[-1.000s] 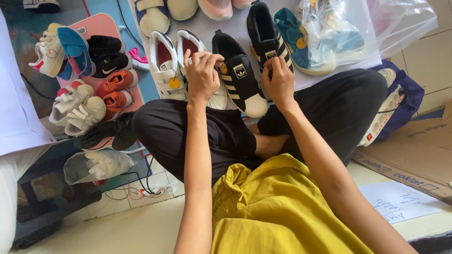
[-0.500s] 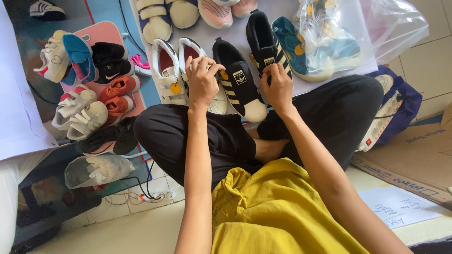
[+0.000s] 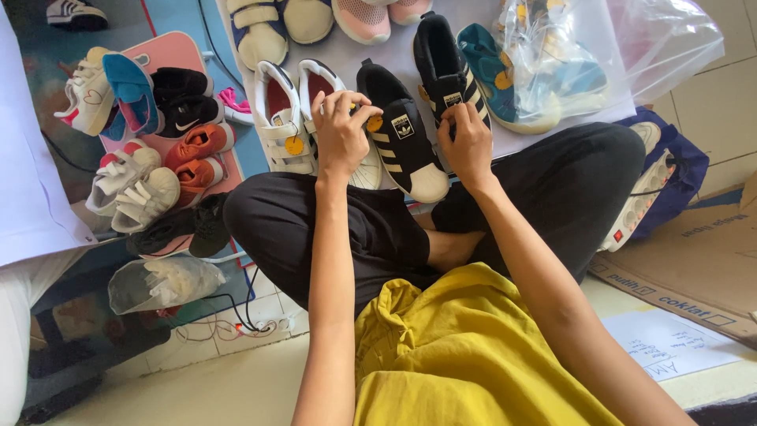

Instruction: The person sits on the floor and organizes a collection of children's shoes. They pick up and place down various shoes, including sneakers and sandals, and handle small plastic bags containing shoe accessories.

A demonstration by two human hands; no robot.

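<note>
Head view: our left hand (image 3: 341, 134) pinches the white sneaker's (image 3: 319, 118) strap, our right hand (image 3: 467, 142) grips the black striped sneaker (image 3: 441, 67); beside them, a clear plastic bag (image 3: 599, 55) holds blue shoes (image 3: 552, 79).

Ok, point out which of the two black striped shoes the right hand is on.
The right hand rests on the farther black striped shoe, the one beside the teal shoe in the plastic bag. The nearer black striped shoe lies between the hands, untouched by the right one.

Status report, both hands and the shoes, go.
Left hand on the white shoe, grip unclear. Right hand touching a black striped shoe, grip unclear. Second black striped shoe lies between the hands.
</note>
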